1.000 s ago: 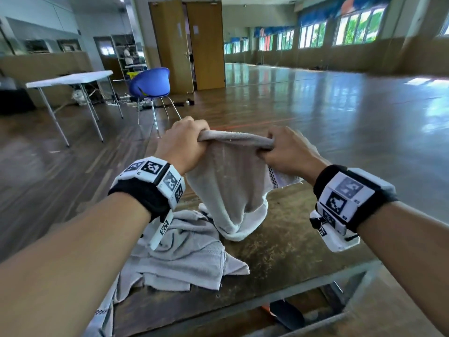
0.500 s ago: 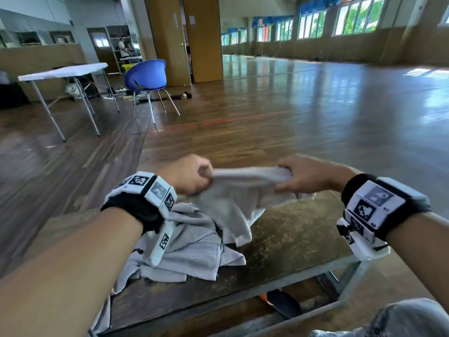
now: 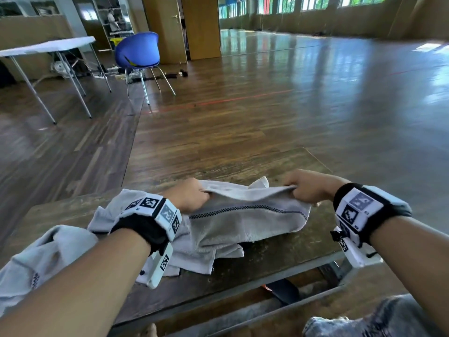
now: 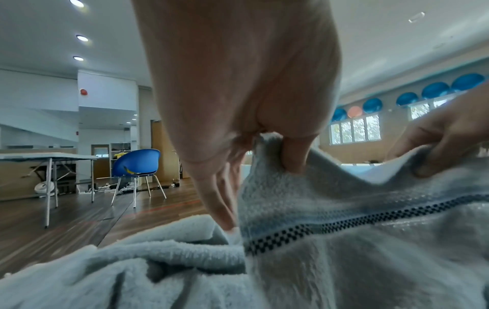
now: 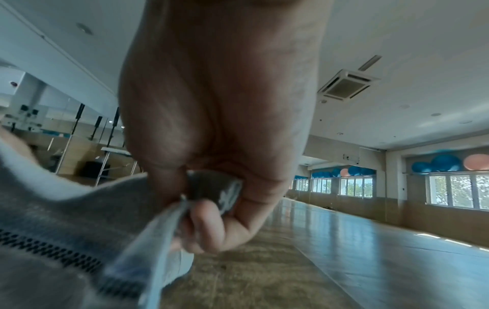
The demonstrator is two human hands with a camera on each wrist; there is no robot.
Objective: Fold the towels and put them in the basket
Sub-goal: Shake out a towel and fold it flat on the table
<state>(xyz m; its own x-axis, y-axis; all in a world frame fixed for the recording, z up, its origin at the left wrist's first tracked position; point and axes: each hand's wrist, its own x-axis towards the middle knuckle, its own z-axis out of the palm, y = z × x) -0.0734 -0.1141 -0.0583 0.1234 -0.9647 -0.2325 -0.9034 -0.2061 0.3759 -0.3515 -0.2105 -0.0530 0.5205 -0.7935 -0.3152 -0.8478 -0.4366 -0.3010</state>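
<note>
A grey towel (image 3: 243, 215) with a dark checked stripe lies stretched across the worn wooden table (image 3: 279, 254). My left hand (image 3: 192, 197) pinches its far left corner, and my right hand (image 3: 303, 188) pinches the far right corner. In the left wrist view the left hand (image 4: 264, 142) pinches the towel (image 4: 357, 240) edge between thumb and fingers. In the right wrist view the right hand (image 5: 211, 198) grips a bunched towel (image 5: 53, 230) corner. Other crumpled grey towels (image 3: 194, 254) lie under and left of it. No basket is in view.
Another light towel (image 3: 41, 259) hangs at the table's near left edge under my left forearm. Beyond the table lies open wooden floor, with a blue chair (image 3: 138, 54) and a white folding table (image 3: 48, 45) at the far left. My knee (image 3: 364, 322) is at bottom right.
Both hands have come down from chest height, lowering the held towel onto the table. The hands have moved apart, so the towel is now stretched wide instead of hanging down.
</note>
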